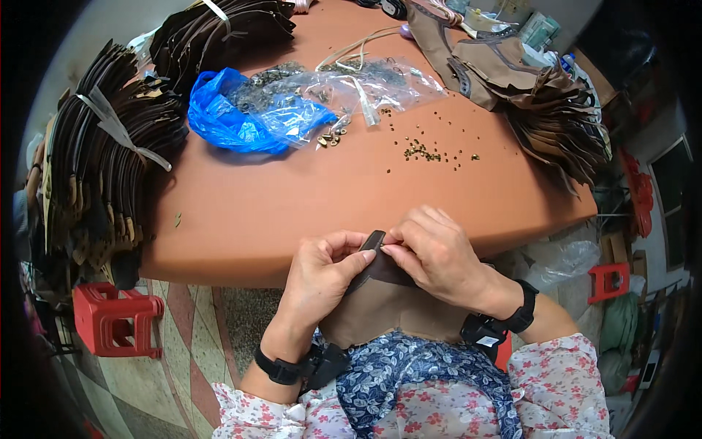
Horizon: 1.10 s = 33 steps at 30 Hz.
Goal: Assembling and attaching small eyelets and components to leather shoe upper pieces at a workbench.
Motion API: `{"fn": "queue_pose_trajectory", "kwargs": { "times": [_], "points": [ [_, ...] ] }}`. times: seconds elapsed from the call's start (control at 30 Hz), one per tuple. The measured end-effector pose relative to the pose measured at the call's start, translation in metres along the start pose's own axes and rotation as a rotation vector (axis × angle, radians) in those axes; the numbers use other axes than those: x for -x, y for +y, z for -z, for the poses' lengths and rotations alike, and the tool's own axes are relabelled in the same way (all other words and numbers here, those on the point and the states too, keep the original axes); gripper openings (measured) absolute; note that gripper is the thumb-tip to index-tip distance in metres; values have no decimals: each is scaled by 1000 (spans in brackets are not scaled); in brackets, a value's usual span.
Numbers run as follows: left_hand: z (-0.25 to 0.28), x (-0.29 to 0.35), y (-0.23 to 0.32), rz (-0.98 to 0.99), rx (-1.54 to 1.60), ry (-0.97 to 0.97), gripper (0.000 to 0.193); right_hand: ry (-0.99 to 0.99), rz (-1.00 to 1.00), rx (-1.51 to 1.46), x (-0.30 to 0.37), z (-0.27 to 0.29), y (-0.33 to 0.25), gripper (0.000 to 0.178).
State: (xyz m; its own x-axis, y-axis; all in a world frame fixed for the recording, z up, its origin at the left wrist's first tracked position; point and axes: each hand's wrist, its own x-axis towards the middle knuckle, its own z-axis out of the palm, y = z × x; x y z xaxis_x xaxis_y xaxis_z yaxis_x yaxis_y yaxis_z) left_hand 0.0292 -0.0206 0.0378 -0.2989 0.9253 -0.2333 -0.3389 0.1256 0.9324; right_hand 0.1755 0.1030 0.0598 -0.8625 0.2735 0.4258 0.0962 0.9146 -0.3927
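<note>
A brown leather piece (395,311) with a darker strip at its top lies over my lap, at the near edge of the table. My left hand (322,274) is closed on the piece, thumb pressed on the dark tip (375,240). My right hand (437,252) is closed beside it, thumb and forefinger pinched against the strip's edge. A tiny glint shows at those fingertips, too small to name. Beyond my hands, small brass-coloured studs (424,154) are scattered over the orange-brown tabletop (292,197). Several larger brass-coloured fittings (331,137) sit in a little heap to their left.
A blue plastic bag (219,121) and clear bags of metal parts (387,80) lie mid-table. Dark leather bundles (110,161) tied with strips fill the left; brown pieces (559,121) are stacked at right. Red stools (110,322) stand on the floor at both sides.
</note>
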Motion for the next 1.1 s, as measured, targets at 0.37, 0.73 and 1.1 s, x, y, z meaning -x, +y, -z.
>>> {"fn": "queue_pose_trajectory", "kwargs": {
  "times": [0.37, 0.73, 1.1],
  "points": [
    [-6, 5, 0, -120, -164, 46, 20, 55, -34, -17, 4, -4, -4, 13],
    [-14, 6, 3, -404, -586, 154, 20, 119, -344, -495, 5, -8, 0, 11],
    [-19, 1, -7, -174, -293, 130, 19, 72, -366, -472, 10, -13, 11, 15]
  ]
}}
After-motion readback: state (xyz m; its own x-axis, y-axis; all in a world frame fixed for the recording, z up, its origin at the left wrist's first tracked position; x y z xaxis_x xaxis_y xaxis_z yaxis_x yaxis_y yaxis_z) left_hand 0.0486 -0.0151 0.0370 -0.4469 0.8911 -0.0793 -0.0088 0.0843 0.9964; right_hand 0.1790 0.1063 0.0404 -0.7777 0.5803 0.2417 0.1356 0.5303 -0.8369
